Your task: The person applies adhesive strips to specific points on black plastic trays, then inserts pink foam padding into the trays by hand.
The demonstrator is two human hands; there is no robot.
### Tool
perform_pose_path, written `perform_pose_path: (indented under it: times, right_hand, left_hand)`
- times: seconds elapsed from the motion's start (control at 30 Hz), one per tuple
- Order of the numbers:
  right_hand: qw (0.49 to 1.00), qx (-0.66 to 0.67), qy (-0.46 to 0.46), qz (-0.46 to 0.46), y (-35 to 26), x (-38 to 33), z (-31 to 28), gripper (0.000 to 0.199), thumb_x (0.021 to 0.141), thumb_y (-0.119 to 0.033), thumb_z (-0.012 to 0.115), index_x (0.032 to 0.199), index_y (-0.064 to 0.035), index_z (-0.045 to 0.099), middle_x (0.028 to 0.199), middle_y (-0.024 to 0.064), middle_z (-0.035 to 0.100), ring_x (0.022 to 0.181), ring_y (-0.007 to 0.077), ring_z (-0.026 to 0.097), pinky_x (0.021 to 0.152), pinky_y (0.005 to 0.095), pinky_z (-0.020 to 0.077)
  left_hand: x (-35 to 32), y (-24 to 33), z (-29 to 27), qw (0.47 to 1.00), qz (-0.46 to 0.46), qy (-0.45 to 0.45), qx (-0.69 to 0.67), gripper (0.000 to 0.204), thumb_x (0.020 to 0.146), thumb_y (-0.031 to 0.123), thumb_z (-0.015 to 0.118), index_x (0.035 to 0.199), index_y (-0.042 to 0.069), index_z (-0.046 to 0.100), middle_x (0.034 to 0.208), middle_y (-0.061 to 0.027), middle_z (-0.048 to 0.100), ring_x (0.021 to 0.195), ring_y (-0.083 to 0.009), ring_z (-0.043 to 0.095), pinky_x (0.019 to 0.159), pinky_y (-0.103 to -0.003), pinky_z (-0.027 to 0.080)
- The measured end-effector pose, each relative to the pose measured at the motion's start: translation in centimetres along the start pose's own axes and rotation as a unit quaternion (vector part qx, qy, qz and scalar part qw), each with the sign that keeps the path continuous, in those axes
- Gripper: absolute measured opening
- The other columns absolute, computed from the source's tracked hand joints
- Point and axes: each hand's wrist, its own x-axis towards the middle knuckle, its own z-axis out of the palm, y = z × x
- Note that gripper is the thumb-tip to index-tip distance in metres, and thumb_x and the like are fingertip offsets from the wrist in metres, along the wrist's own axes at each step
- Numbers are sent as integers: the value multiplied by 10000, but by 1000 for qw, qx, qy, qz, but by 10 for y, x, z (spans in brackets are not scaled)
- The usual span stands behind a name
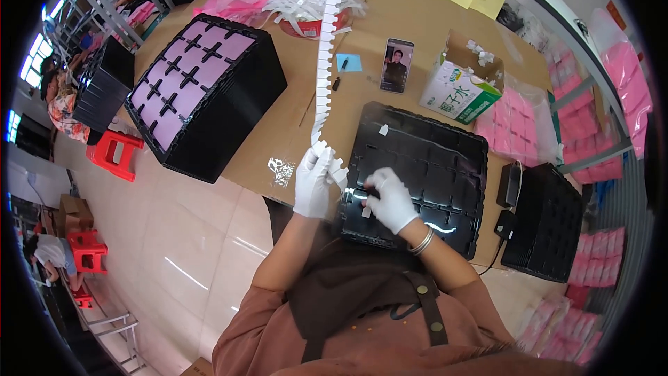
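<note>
Head view: the left hand (313, 182), in a white glove, is closed around the lower end of a long white notched strip (324, 56). The strip's long axis runs from that hand toward twelve o'clock, up across the brown worktop (390, 21) to a loose heap of the same white strip (306, 3) at the far edge. The right hand (391, 198), also gloved in white, lies at three o'clock of the left one, just beside it, fingers curled and pressed down on the near left part of a black compartment tray (445, 167); whether it pinches one of the small white pieces is too small to tell. So the strip's free end sits between the two hands, nearer the left, and the tray cells lie right under the right hand.

Counts: two gloved hands, one strip in hand, and one tray under the hands. One small white piece (383, 129) lies in a far cell at twelve o'clock of the right hand. At ten o'clock stands one stack of black trays with pink inserts (202, 76). At one o'clock stand one phone (396, 64) and one opened carton (463, 87).
</note>
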Motion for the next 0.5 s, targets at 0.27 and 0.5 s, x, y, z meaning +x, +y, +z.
perform_pose_path:
  times: [0.27, 0.5]
  right_hand:
    - [847, 514, -33, 133, -12, 18, -8, 54, 827, -39, 632, 873, -12, 621, 772, -17, 603, 673, 36, 515, 604, 192, 418]
    - [910, 398, 108, 34, -8, -6, -20, 85, 775, 10, 630, 836, -11, 574, 815, 25, 565, 704, 96, 534, 646, 222, 440]
  left_hand:
    - [-12, -18, 23, 999, 6, 23, 35, 116, 928, 148, 531, 994, 58, 564, 706, 45, 489, 542, -11, 398, 485, -168, 315]
    - [-9, -31, 24, 995, -58, -31, 79, 134, 922, 177, 554, 994, 65, 551, 744, 20, 532, 561, -14, 446, 499, -142, 367]
